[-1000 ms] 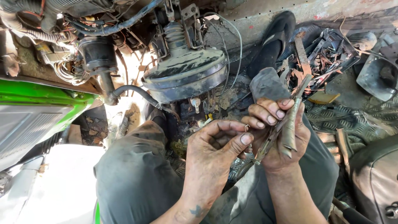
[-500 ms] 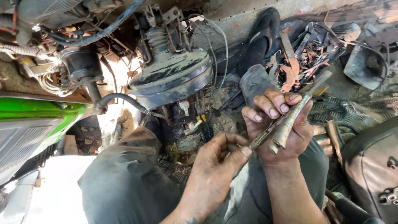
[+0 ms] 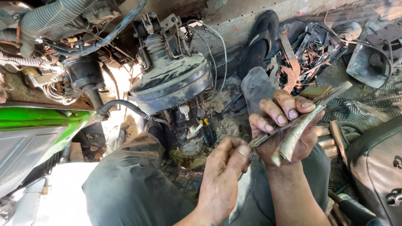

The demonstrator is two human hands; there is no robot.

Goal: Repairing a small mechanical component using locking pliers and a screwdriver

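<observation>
Grimy metal tools (image 3: 299, 125) lie across our right hand (image 3: 284, 132), which is closed around them: two or three long, flat, dirty pieces, held as a bundle and pointing up to the right, past the fingertips. Our left hand (image 3: 224, 167) sits just below and to the left, its thumb and fingers pinched on the lower tip of a thin tool (image 3: 261, 139) from that bundle, so both hands are together, nearly touching. Both hands hang over our knees in grey trousers (image 3: 125, 188). Ahead of the hands stands a round, dusty drum-shaped part (image 3: 171, 86) with a black hose (image 3: 121, 104) at its left, and between it and our hands only a narrow gap of dirty checker-plate floor (image 3: 180, 175) is open. On the left a green body panel (image 3: 37, 119) closes the space; on the right a dark seat edge (image 3: 372, 163) does the same. Beyond the right hand we see a black shoe (image 3: 259, 42) and a heap of rusty scrap and wires (image 3: 310, 50). We cannot make out any label.
</observation>
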